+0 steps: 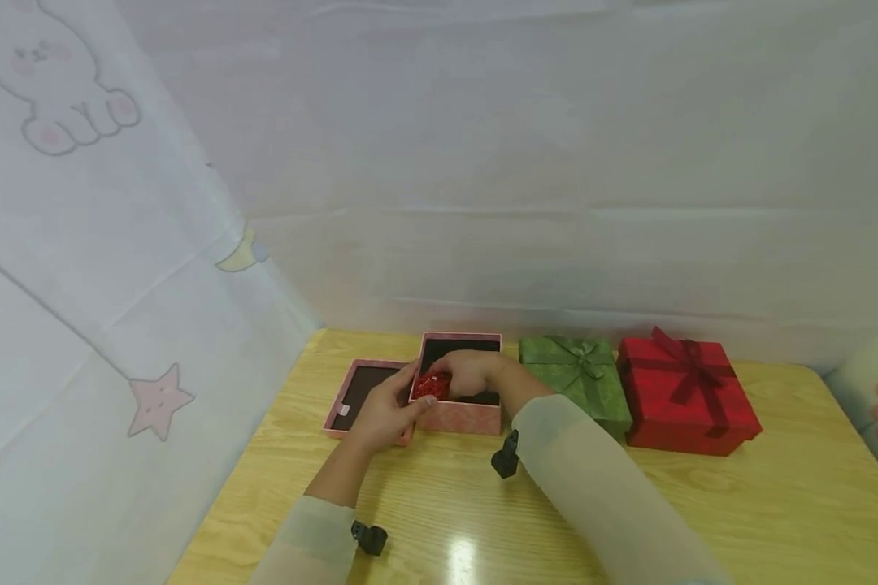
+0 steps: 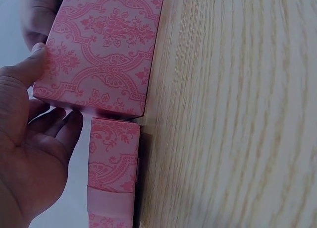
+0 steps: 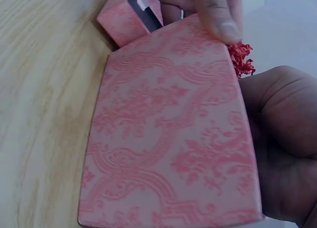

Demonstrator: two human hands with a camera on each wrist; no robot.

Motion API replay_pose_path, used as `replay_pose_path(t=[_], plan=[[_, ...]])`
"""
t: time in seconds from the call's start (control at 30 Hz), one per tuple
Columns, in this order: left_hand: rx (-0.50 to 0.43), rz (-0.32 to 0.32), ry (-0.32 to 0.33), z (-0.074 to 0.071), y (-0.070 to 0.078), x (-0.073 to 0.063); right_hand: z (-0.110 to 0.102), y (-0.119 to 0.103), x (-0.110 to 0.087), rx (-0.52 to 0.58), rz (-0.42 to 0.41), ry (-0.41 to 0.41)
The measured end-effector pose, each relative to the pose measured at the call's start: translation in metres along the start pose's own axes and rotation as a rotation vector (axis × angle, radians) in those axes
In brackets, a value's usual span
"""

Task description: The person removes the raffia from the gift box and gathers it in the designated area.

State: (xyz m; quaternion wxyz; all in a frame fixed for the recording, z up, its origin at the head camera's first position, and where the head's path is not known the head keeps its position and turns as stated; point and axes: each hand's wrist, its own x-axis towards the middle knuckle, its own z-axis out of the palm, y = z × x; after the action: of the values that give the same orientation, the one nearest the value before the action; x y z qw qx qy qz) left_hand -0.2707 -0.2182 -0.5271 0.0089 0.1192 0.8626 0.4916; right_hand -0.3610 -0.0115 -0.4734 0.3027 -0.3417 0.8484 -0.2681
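An uncovered pink patterned box (image 1: 459, 418) with a dark inside stands on the table. My left hand (image 1: 388, 413) holds its front left corner, thumb at the front rim and fingers along the side. My right hand (image 1: 471, 372) reaches over the rim into the box, fingers bent down at a clump of red shredded paper (image 1: 432, 386). The fingertips are hidden, so I cannot tell whether they pinch it. Some red shreds (image 3: 241, 59) stick up above the rim in the right wrist view. The pink lid (image 1: 358, 394) lies dark inside up, left of the box, partly behind my left hand.
Right of the pink box is a green gift box (image 1: 593, 366) with a bow, partly behind my right forearm. Beside it stands a red gift box (image 1: 673, 406) with a dark red ribbon. A pale cloth (image 1: 483, 203) hangs behind the wooden table (image 1: 439, 487).
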Motion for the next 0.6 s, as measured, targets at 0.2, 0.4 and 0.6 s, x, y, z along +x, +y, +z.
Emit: replay_pose_path(t=[0.2,0.4,0.6], plan=[[0.034,-0.012,-0.006,-0.002,-0.003,0.004,-0.008,0.005,-0.001,0.051,0.009,0.07],[0.0,-0.008,-0.012,-0.002,-0.004,0.008,-0.018,0.01,-0.007,0.035,0.013,0.126],[-0.042,-0.014,-0.007,0.0,-0.002,0.011,-0.026,0.008,-0.019,0.002,0.042,0.158]])
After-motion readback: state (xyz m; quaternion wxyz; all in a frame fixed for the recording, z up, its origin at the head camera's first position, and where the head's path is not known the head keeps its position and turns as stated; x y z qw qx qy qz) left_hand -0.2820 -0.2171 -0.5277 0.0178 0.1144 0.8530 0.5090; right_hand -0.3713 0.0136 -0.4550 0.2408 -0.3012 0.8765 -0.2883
